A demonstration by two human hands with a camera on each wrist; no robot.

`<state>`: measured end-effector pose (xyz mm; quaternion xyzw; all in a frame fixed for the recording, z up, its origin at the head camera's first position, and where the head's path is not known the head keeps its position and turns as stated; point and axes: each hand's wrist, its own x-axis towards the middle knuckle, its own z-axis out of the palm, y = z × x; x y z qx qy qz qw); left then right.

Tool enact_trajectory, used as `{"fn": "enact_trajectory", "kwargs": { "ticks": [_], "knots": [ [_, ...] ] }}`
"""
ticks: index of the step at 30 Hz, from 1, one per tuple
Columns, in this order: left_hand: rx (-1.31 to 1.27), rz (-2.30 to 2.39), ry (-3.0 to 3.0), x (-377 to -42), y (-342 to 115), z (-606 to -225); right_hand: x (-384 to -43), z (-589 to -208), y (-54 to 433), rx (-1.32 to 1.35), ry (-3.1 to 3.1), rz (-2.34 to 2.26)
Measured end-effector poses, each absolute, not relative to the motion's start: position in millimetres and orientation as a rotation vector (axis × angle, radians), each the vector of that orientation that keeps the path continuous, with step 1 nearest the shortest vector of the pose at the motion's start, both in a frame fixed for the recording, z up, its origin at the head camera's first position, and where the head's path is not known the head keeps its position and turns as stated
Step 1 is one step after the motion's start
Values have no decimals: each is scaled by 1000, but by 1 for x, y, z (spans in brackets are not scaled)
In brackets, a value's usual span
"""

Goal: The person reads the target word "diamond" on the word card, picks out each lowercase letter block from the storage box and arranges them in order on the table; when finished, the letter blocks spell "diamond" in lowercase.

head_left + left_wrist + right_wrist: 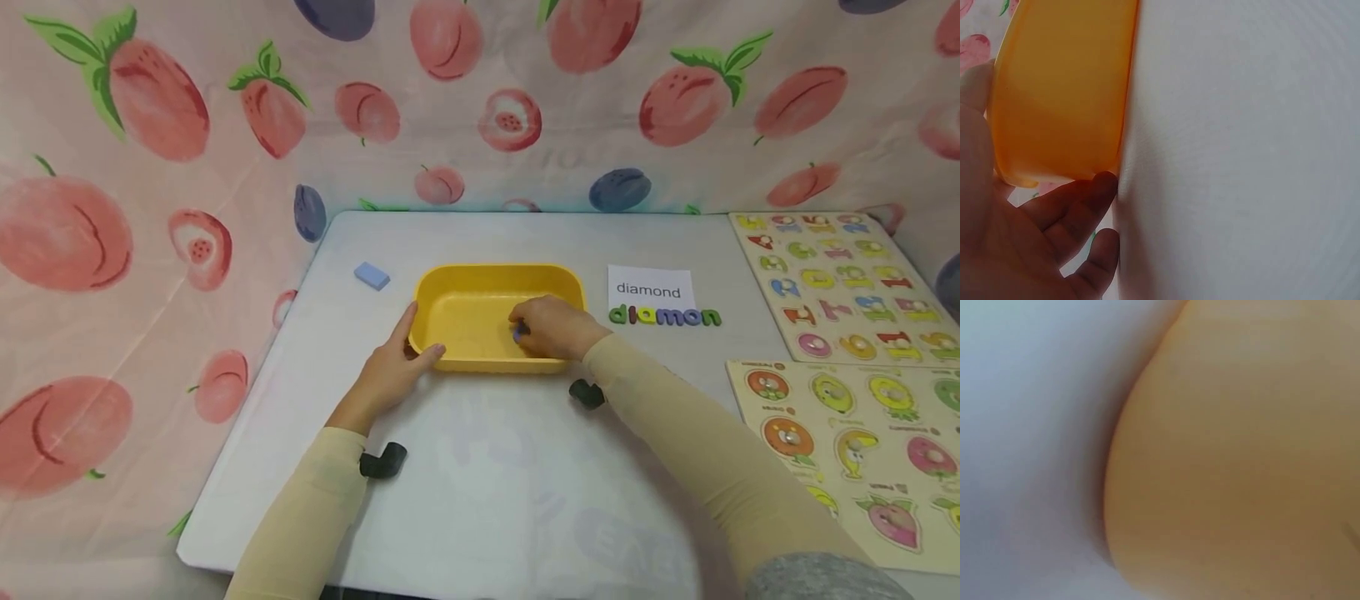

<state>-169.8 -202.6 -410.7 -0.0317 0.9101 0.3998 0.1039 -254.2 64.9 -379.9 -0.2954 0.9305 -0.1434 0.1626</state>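
Note:
A yellow tray (480, 364) stands on the white table. My left hand (386, 367) grips its left end, thumb at the front rim and fingers along the side; in the left wrist view the fingertips touch the outer wall of the tray (1066, 94). Over the tray's right part, my right hand (555, 325) pinches a small blue-purple piece (518, 333), mostly covered by the fingers. The right wrist view shows only the tray's wall (1229, 456) up close. Right of the tray lies a card (651, 282) printed "diamond", with colored letters (666, 317) spelling "diamon" along its lower edge.
A blue block (372, 276) lies at the back left of the table (465, 500). On the right are a number puzzle board (847, 287) and a fruit puzzle board (817, 417). A fruit-print cloth (555, 158) hangs behind and to the left.

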Motion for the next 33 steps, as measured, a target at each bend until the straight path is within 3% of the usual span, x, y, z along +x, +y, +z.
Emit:
{"fn": "enact_trajectory", "kwargs": {
  "ticks": [18,33],
  "knots": [
    [-65,1175,2697,-170,-204,-413,-248,-341,103,-863,2776,-648],
    [-63,1188,2681,-171,-204,-413,-246,-310,172,-644,2918,-485]
  ]
}}
